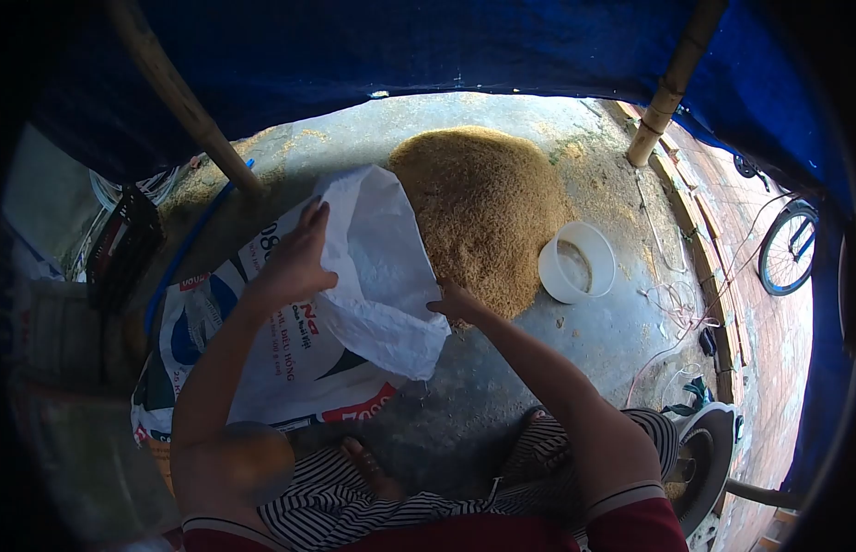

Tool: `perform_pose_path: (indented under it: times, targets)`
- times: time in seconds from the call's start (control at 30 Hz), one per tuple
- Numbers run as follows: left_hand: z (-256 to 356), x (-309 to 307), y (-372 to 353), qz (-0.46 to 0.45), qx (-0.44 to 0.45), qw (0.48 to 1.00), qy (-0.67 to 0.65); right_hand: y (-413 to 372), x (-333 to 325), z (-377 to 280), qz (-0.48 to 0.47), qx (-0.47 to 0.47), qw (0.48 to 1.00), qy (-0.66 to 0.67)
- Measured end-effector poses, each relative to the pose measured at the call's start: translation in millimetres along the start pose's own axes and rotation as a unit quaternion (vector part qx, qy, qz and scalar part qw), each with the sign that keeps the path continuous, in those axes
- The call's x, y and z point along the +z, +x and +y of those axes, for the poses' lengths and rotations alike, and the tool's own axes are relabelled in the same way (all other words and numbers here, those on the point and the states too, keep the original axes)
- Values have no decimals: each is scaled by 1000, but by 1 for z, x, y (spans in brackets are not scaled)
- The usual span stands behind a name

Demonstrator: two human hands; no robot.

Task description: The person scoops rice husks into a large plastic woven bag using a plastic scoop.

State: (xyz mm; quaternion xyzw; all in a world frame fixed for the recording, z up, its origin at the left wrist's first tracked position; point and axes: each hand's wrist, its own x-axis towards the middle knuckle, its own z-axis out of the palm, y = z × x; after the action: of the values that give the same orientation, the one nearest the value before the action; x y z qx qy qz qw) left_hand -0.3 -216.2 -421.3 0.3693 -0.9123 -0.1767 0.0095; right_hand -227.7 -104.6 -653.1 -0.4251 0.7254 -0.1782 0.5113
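Observation:
A large printed white woven sack [304, 345] lies on the floor in front of me, its mouth folded outward and gaping toward the right. My left hand [294, 258] grips the far left side of the folded rim, thumb held apart from the fingers. At the right side of the mouth, my right hand [457, 302] pinches the edge of the rim. Beyond the sack rises a heap of golden-brown grain, probably unhusked rice [488, 212]; my right hand is close to its near edge. The inside of the sack shows white lining, and its depth is hidden.
A translucent white tub [564, 285] stands at the heap's right edge. Bamboo poles [663, 101] and a blue tarp [400, 46] border the space. A bicycle wheel [789, 248], loose cords [676, 308], a blue hose [193, 239] and a dark crate [124, 244] lie around.

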Motion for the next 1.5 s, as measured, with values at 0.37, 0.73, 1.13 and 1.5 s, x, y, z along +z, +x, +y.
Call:
perform_pose_path:
  times: [0.37,0.73,1.13,1.5]
  targets:
    - [-11,-3,2,48,11,999,-16,14,-15,-42,138,27,932,335]
    - [-26,53,14,10,6,999,-44,-21,19,-80,-497,-35,866,50]
    - [11,56,25,-52,18,998,40,-16,-55,-39,190,-119,973,64]
    - [65,84,71,-205,120,938,254,-106,-182,162,476,382,779,143]
